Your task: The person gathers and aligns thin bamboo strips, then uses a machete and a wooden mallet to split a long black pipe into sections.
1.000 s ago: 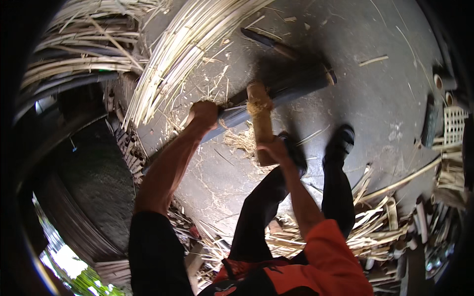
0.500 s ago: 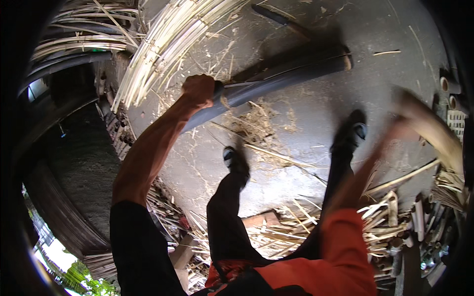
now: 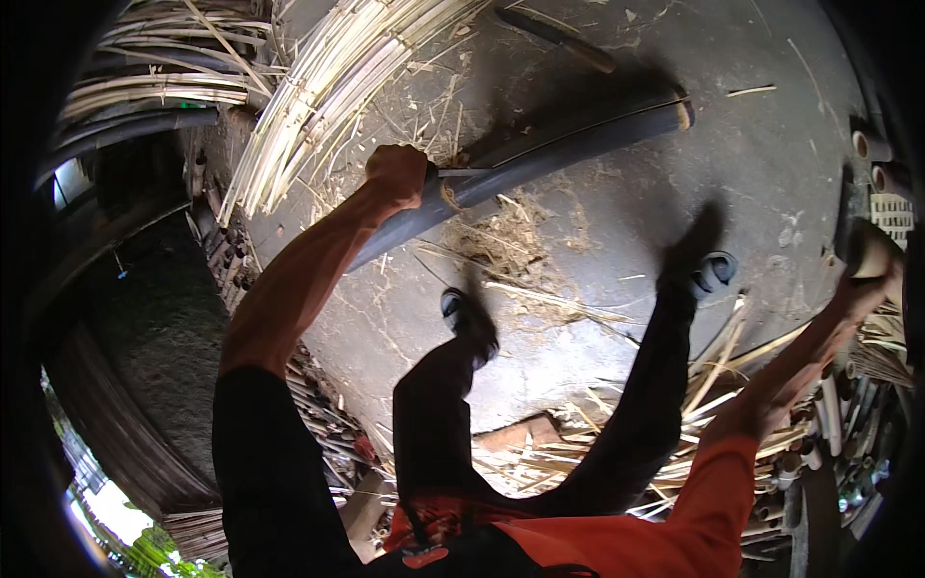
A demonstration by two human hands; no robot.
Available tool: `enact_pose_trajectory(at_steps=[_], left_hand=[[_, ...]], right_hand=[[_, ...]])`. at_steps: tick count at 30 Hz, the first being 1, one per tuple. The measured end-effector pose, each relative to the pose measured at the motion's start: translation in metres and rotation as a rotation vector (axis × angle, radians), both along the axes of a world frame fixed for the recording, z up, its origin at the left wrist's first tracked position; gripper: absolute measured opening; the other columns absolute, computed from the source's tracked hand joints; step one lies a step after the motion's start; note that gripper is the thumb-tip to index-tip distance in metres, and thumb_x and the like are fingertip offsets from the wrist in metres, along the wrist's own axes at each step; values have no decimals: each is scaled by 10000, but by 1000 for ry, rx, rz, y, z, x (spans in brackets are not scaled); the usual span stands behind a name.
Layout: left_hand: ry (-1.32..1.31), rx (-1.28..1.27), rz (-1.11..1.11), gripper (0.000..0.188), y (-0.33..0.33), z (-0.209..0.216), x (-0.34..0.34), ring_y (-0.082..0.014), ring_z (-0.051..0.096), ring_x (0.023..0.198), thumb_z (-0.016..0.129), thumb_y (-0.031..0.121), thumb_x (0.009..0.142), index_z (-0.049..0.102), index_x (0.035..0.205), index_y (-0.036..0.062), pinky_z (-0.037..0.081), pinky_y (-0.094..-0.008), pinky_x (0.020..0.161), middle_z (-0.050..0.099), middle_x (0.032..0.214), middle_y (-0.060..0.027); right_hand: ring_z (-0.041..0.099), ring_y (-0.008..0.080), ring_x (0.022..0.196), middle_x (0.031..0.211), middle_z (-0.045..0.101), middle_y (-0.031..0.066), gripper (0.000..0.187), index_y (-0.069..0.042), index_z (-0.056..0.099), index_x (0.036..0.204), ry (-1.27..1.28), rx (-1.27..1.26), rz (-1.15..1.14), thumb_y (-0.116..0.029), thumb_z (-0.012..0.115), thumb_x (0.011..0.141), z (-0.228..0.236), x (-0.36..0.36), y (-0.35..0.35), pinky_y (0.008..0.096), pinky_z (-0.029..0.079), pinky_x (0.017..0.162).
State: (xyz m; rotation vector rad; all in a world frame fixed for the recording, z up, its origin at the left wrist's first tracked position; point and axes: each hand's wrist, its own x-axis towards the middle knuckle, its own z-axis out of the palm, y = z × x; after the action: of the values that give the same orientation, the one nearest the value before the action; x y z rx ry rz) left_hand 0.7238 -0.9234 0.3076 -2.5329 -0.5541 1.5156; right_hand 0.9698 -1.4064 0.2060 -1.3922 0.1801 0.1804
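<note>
— Down on the grey concrete floor, what has the left hand got?

— From the head view, it is closed around the handle of a knife blade that sits in the near end of a long dark bamboo pole. The pole lies across the floor, its far cut end pointing up and right.

— And the right hand?

— Flung out to the right edge, well apart from the pole, wrapped around a pale wooden club.

— How far along does the splitting look?

— Early, I would judge: the blade is only at the pole's near end, and the rest looks whole. A pale bundle of split bamboo strips lies beyond, loose shavings sit just beside the pole, and bamboo offcuts crowd the near right.
</note>
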Motion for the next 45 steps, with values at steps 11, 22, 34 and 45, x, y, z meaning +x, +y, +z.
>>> enact_pose_trajectory(at_steps=[11,22,34,45], left_hand=[[127,73,6,311,2,-17,-18,-264,637,833,698,138,557,669,865,105,519,-372,705,651,860,-107],[-25,94,-54,261,-11,-7,-10,-275,645,786,705,92,531,672,789,72,524,-364,678,648,780,-133],[-120,90,-75,206,17,-14,-79,-260,650,695,715,110,511,675,710,75,524,-349,622,649,725,-121],[3,143,46,281,45,-18,-115,-255,647,786,703,94,582,657,858,63,525,-340,639,658,831,-110]], right_hand=[[574,175,660,788,616,81,225,-7,607,897,585,-221,825,-180,599,754,-98,-205,167,305,474,646],[566,177,663,790,606,77,235,-8,592,898,341,-194,428,-176,613,735,-99,-260,243,308,467,642],[557,179,666,793,596,73,252,-8,577,899,130,-78,103,-171,629,714,-30,-80,68,311,461,637],[549,181,669,796,586,69,272,-8,562,899,517,-313,853,-167,643,695,-96,-259,188,314,455,632]])
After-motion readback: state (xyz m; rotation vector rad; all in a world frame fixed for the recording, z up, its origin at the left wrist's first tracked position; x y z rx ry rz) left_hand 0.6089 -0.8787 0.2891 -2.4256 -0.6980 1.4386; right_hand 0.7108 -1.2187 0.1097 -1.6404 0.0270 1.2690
